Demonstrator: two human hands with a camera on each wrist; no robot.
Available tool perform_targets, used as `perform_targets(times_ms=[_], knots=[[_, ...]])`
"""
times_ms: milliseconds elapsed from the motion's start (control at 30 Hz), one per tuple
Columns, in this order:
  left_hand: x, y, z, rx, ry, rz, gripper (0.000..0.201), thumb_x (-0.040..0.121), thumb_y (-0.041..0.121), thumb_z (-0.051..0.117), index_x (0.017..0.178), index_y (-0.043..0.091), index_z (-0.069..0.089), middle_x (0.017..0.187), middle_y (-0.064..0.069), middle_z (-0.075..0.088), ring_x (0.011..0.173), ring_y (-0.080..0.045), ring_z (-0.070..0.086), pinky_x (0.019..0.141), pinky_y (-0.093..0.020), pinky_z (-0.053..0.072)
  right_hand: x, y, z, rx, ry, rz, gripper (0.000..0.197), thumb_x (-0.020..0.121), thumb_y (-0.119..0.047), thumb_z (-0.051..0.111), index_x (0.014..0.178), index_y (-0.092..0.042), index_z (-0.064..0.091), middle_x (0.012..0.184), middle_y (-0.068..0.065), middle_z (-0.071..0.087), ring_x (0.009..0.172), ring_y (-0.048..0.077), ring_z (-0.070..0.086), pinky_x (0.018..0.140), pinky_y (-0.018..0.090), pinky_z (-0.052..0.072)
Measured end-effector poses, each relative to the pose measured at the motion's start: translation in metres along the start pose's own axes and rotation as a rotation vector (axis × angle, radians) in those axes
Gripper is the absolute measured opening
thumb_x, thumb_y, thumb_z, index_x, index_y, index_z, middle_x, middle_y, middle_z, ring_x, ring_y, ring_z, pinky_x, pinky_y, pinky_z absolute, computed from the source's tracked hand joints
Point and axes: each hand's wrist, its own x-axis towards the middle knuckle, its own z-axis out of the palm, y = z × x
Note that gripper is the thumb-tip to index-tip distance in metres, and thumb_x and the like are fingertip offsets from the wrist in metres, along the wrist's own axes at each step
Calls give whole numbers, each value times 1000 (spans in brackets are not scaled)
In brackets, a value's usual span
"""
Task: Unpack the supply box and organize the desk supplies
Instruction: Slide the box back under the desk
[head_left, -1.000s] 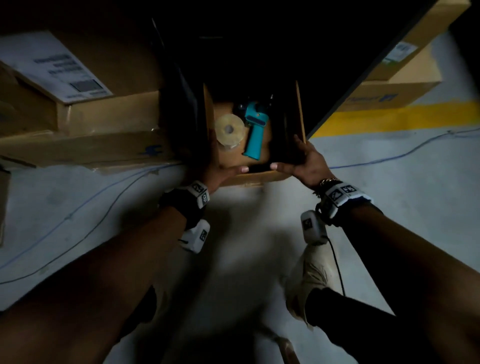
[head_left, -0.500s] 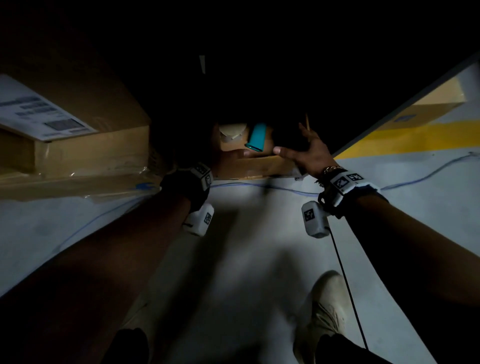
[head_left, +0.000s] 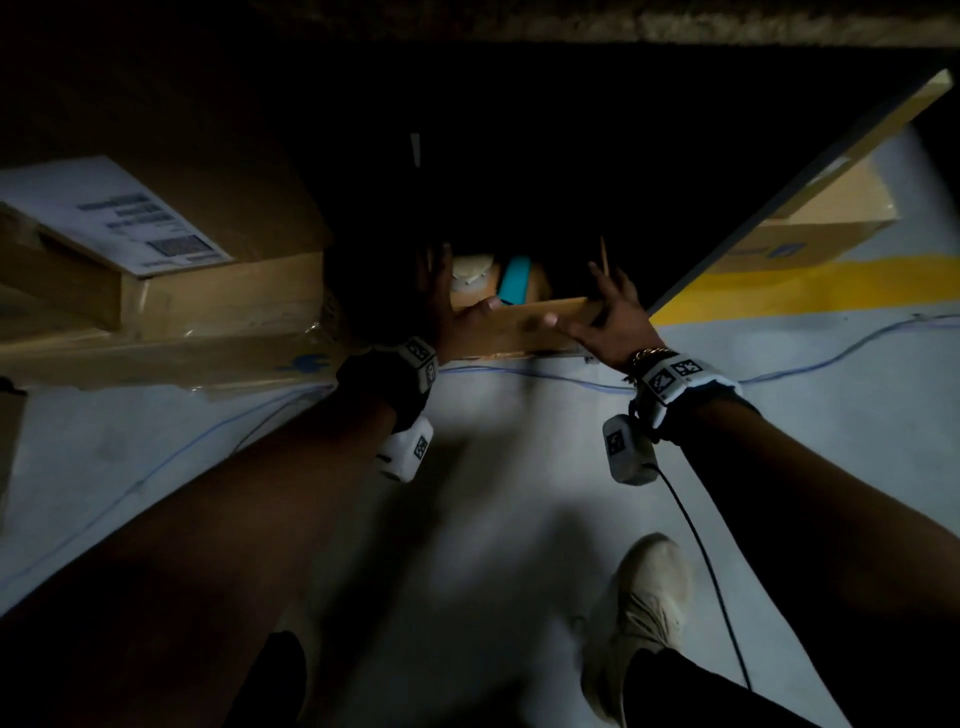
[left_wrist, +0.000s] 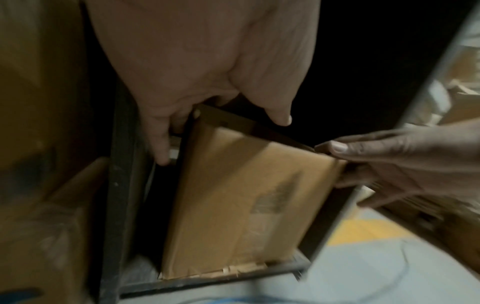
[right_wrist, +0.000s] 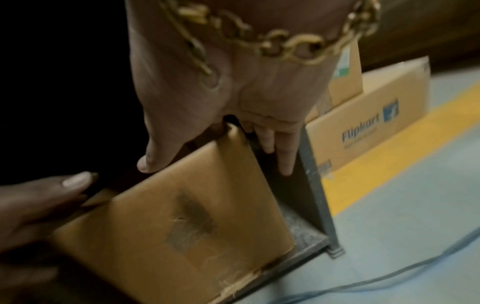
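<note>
An open brown supply box (head_left: 524, 327) sits on the bottom of a dark metal rack. Inside it I see a clear tape roll (head_left: 470, 270) and a teal tape dispenser (head_left: 514, 280), both half in shadow. My left hand (head_left: 447, 306) is at the box's near left corner; its fingers (left_wrist: 158, 144) run straight down the outer left wall and its thumb (left_wrist: 279, 117) lies on the front rim. My right hand (head_left: 608, 312) straddles the near right corner, with its thumb (right_wrist: 153, 156) on the front wall (right_wrist: 182, 216) and its fingers (right_wrist: 283, 156) straight along the right side.
Large cardboard boxes (head_left: 208, 306) crowd the left of the rack. A printed carton (right_wrist: 369, 123) stands right of the grey rack post (right_wrist: 317, 195). A yellow floor line (head_left: 805, 286) and a blue cable (head_left: 519, 374) cross the grey floor. My shoe (head_left: 644, 613) is below.
The box now sits deeper under the dark rack, so less of its inside shows. Both hands stayed at its front corners, and the right fingers have spread.
</note>
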Motion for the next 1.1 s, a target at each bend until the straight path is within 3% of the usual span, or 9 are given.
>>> perform_targets(times_ms=[100, 233, 367, 567, 733, 833, 1100], knots=[[-30, 14, -17, 83, -8, -9, 102, 71, 75, 43, 154, 22, 15, 161, -14, 2, 149, -33, -1, 120, -50, 5, -29, -9, -12, -11, 10, -9, 98, 79, -58, 71, 156, -23, 21, 164, 9, 8, 149, 29, 21, 117, 36, 28], [-73, 38, -53, 215, -6, 50, 89, 82, 65, 52, 153, 26, 16, 162, -12, 6, 148, -32, 8, 120, -48, 11, -72, -35, -38, -8, 42, -46, 92, 85, -54, 67, 155, -16, 21, 163, 10, 15, 150, 25, 20, 117, 30, 22], [-119, 60, -95, 293, -5, 129, 84, 85, 61, 54, 153, 27, 17, 162, -9, 8, 147, -30, 16, 116, -47, 24, -123, -66, -63, -19, 57, -80, 87, 90, -54, 60, 155, -13, 20, 163, 9, 18, 150, 26, 20, 120, 36, 22], [-195, 98, -173, 355, 71, 206, 82, 84, 59, 54, 151, 27, 18, 161, -6, 13, 147, -28, 13, 117, -49, 21, -201, -112, -96, -22, 100, -172, 81, 91, -52, 58, 155, -14, 24, 162, 8, 23, 148, 26, 24, 120, 37, 24], [-248, 125, -238, 363, 157, 245, 77, 86, 54, 55, 150, 29, 21, 162, -4, 9, 149, -26, 9, 119, -46, 14, -254, -157, -122, -61, 140, -247, 80, 91, -52, 59, 154, -17, 25, 161, 8, 23, 147, 28, 25, 119, 40, 26], [-269, 140, -273, 370, 252, 294, 74, 87, 56, 53, 149, 29, 24, 161, -4, 12, 148, -25, 10, 117, -48, 17, -276, -191, -142, -109, 180, -335, 80, 90, -56, 57, 154, -21, 25, 161, 6, 23, 147, 28, 26, 118, 45, 29], [-298, 183, -364, 362, 514, 383, 68, 84, 54, 58, 143, 29, 37, 155, -2, 26, 145, -23, 20, 112, -46, 25, -318, -291, -194, -87, 284, -567, 73, 88, -58, 57, 150, -27, 32, 156, 1, 31, 144, 23, 32, 116, 48, 31]])
